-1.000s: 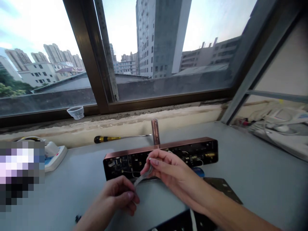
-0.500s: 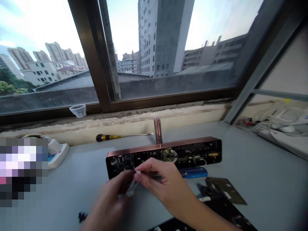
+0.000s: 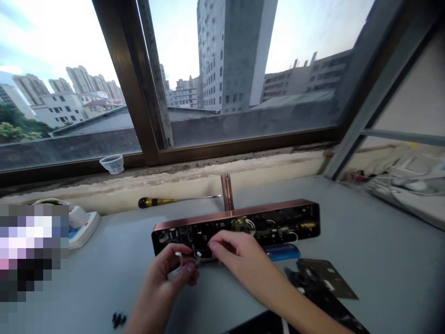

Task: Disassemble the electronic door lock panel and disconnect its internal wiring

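My left hand (image 3: 172,269) is closed around a white cable (image 3: 181,263) with small white plugs at its ends, which stick up from between the fingers. My right hand (image 3: 239,253) has its thumb and index finger pinched together in front of the open housing; whatever is between the fingertips is too small to make out. The long copper-coloured housing (image 3: 236,211) lies with its open side toward me, circuit boards, brass fittings and white wires showing inside. A blue-handled tool (image 3: 283,251) lies just in front of it, partly hidden behind my right hand.
A yellow-and-black screwdriver (image 3: 158,202) lies behind the housing. Small black parts (image 3: 118,319) sit at the front left. A dark flat plate (image 3: 327,276) and a long black panel (image 3: 323,297) are at the right. A power strip (image 3: 85,229) stands at the left, a clear cup (image 3: 113,163) on the sill.
My hands have moved apart: the right has left the white plug and shifted slightly right, while the left now holds the cable with both plugs showing.
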{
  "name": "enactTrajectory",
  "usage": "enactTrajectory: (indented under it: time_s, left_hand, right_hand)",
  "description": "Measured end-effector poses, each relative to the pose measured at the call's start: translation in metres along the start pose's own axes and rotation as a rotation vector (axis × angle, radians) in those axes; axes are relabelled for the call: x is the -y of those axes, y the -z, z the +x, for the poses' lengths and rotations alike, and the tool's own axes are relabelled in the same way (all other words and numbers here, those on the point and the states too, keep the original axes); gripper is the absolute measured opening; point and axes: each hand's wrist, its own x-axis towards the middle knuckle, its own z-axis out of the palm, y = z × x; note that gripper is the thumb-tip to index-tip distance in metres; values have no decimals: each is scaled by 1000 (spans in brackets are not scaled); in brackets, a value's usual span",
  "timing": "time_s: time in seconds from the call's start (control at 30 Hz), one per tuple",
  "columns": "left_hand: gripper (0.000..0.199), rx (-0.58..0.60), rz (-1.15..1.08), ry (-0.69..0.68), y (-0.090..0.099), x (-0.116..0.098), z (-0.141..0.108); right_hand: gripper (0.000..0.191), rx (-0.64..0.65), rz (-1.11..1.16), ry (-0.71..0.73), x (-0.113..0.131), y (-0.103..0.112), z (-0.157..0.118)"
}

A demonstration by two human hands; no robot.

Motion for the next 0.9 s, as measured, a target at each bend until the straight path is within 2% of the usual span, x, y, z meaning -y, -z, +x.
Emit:
enactTrajectory:
  time_s: [0.07, 0.13, 0.27, 0.37, 0.47, 0.57, 0.63, 0.73, 0.8, 0.9]
  left_hand:
    - [22, -7, 41, -65, -1, 1, 1]
    - [18, -13, 139, -131, -3, 2, 0]
    - [12, -61, 354, -219, -5, 2, -3]
    - [10, -43, 435, -255, -5, 3, -6]
    - [10, -34, 401, -239, -5, 4, -6]
    - [15, -53, 306, -161, -4, 4, -4]
    - [17, -60, 265, -115, -3, 5, -2]
    - [18, -60, 245, -58, -2, 4, 1]
    - [19, -70, 225, -23, -2, 3, 2]
    - [19, -93, 196, 12, -3, 2, 5]
  right_hand:
    - [25, 143, 206, -146, -7, -5, 2]
    - [30, 191, 408, -202, -12, -13, 2]
    - [37, 110, 546, -233, -15, -23, -1]
    - [35, 92, 613, -239, -16, -23, -3]
    - [30, 93, 692, -260, -17, -23, -4]
    - [28, 107, 702, -302, -17, -26, -5]
    - [28, 111, 600, -317, -15, -25, -5]
    - [20, 150, 278, -283, -5, -14, -6]
    - [12, 136, 15, -147, 6, 1, -6]
    - [13, -109, -364, 169, 19, 30, 0]
